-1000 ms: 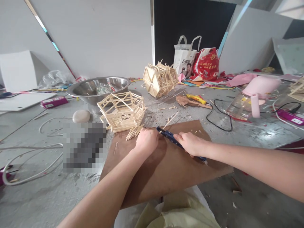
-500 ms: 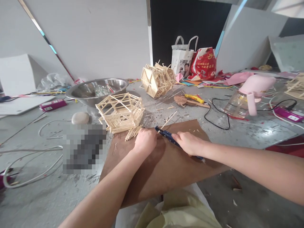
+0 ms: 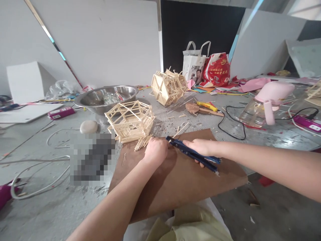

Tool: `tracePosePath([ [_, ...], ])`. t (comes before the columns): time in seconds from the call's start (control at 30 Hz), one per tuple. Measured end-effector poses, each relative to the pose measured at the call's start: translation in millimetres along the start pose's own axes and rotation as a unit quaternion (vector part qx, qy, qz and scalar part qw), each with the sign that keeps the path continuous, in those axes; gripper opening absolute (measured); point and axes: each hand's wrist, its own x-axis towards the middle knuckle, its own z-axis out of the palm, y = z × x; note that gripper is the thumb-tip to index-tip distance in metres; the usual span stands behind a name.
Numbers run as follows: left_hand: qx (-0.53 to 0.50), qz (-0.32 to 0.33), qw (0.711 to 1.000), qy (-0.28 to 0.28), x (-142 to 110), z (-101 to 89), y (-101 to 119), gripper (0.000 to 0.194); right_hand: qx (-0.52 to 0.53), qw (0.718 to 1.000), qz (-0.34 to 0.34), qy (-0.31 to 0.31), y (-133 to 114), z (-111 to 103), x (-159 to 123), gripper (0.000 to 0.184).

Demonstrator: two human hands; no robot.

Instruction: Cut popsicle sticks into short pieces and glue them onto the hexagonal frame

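Note:
My left hand [image 3: 156,152] is closed, fingertips pinching the end of a thin wooden stick [image 3: 182,128] that slants up and to the right. My right hand [image 3: 200,149] is wrapped around a pair of blue-handled shears [image 3: 204,161], whose handles stand apart. The jaws cross the stick right beside my left fingertips; the exact contact is too small to make out. Below both hands lies a brown board [image 3: 173,187]. A small pile of cut sticks [image 3: 142,143] rests just left of my left hand, against an open stick-built frame [image 3: 130,122].
A second stick-built model [image 3: 168,87] stands farther back. Left of it is a steel bowl [image 3: 87,100] with wrapped items inside. To the right are a yellow-handled tool [image 3: 208,106], a black cable [image 3: 227,129] and a pink-lidded jug [image 3: 272,97]. Bags [image 3: 217,70] stand behind.
The shears' handles have spread apart in my right hand, where they were pressed close together before. My left hand keeps its place at the stick. The view has shifted slightly.

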Motion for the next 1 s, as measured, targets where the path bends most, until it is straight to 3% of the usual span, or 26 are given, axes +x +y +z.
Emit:
tracePosePath([
  [0.1, 0.005, -0.001, 1.000, 0.002, 0, 0.7, 0, 0.023, 0.011, 1.000, 0.007, -0.005, -2, -1, 0, 0.069],
  [0.3, 0.015, -0.011, 1.000, -0.001, 0, 0.1, 3, 0.022, -0.060, 0.995, -0.010, 0.079, 3, 13, -3, 0.074],
  [0.6, 0.005, -0.016, 1.000, -0.005, -1, -2.9, 5, 0.022, -0.172, 0.973, -0.038, 0.147, -2, 21, -12, 0.078],
  [0.83, -0.012, -0.012, 1.000, 0.015, -2, -0.7, 4, 0.021, -0.162, 0.976, -0.036, 0.144, 1, 22, -9, 0.078],
  [1.0, -0.006, -0.006, 1.000, 0.030, -2, 2.1, 3, 0.020, -0.039, 0.996, -0.010, 0.083, 4, 14, -5, 0.069],
])
